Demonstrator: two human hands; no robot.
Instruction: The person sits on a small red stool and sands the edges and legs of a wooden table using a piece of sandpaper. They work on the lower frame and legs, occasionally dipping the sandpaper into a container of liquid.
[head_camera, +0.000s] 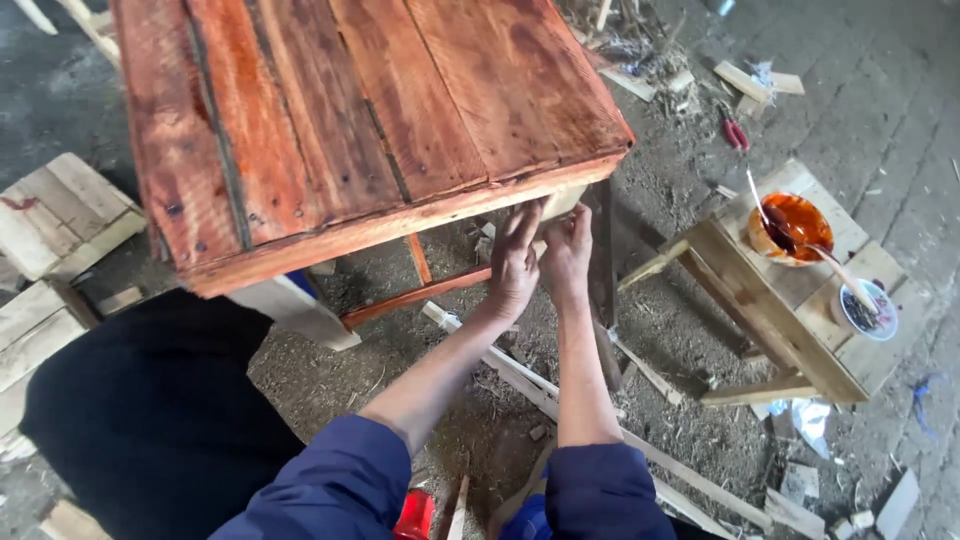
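Head view, near to far. My 2 blue sleeves (340, 480) lead up to both hands, held close together under the near right corner of the stained plank table (370, 110). Left hand (515, 262) lies flat, fingers spread, against the unstained leg (562, 203); right hand (568, 255) presses beside it, though I cannot tell whether either grips. Farther right, a low stool (775, 320) carries a bowl of orange stain (795, 228). I judge a jolted leg could tip the table, and a knock could spill the stain.
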